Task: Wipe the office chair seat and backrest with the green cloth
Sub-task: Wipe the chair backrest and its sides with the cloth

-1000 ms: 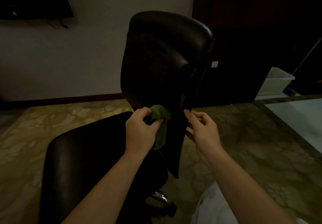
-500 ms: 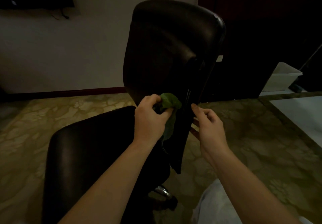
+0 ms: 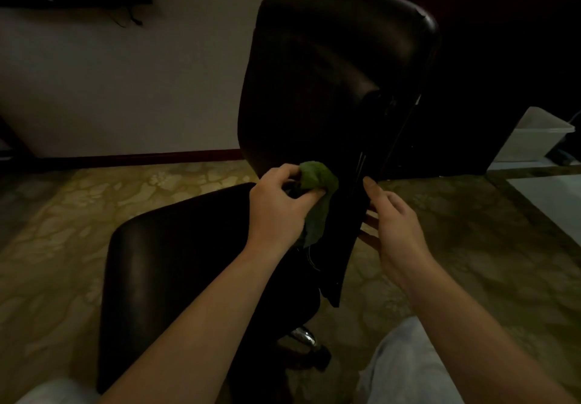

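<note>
Left hand (image 3: 278,207) grip pinching the bunched cloth (image 3: 316,180), pressed to the lower backrest (image 3: 330,89) just above the seat (image 3: 188,262), tail hanging loose. Right hand (image 3: 393,218) grip spread, fingers resting on the backrest's edge, probably to steady it against the wiping push.

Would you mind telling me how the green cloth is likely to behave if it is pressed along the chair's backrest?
The small green cloth looks floppy: its lower part hangs limp below the left hand. It probably weighs little, since a bunched pinch holds it. On the dark, glossy, leather-like backrest it would likely slide easily, and may fold over unless spread flat.
</note>
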The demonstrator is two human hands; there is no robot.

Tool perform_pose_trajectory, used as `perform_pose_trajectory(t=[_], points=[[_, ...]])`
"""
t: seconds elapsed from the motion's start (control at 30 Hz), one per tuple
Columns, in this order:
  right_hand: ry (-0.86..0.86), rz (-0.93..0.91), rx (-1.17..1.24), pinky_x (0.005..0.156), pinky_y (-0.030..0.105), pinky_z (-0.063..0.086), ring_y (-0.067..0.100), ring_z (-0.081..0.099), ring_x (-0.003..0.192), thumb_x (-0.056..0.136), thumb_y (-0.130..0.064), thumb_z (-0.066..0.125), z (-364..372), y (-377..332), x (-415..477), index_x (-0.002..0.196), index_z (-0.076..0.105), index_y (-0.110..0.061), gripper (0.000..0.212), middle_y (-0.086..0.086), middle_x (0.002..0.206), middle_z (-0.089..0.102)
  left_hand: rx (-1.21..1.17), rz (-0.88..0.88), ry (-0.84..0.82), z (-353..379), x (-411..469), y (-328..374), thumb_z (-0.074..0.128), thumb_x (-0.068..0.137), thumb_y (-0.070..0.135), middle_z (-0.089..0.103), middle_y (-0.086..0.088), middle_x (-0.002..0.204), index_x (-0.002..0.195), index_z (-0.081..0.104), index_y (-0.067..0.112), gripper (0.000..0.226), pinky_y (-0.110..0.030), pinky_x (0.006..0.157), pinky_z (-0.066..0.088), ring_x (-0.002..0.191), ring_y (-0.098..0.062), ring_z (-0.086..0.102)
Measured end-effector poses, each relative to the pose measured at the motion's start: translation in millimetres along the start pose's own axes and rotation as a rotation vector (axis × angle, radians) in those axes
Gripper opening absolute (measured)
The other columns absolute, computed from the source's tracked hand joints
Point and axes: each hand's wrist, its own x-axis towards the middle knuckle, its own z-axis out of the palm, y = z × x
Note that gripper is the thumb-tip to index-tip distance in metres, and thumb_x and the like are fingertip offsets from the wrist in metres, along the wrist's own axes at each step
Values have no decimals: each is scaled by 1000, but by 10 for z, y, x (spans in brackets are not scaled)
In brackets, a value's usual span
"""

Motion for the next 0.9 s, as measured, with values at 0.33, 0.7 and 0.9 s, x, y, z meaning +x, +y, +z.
perform_pose_trajectory(t=[0.33, 0.7, 0.9], points=[[-1, -25, 14, 76, 32, 54, 15, 71, 94, 82, -53, 65, -23, 41, 7, 102, 68, -13, 45, -3, 96, 74, 50, 56, 24, 156, 99, -54, 80, 82, 27, 67, 9, 106, 109, 71, 27, 28, -31, 85, 58, 100, -3, 63], [-78, 21, -29, 78, 37, 51, 18, 70, 99, 83, -59, 63, -85, -31, 43, 109, 69, -20, 47, -6, 99, 75, 102, -39, -62, -11, -75, -186, 79, 81, 15, 66, 6, 105, 108, 70, 23, 29, -30, 85, 57, 101, -8, 61], [-57, 30, -5, 80, 36, 52, 20, 70, 99, 88, -54, 62, -64, -39, 10, 112, 68, -16, 45, -2, 102, 75, 55, 29, -42, -47, 36, -23, 79, 81, 24, 68, 7, 107, 107, 70, 27, 28, -35, 89, 58, 103, -7, 63]])
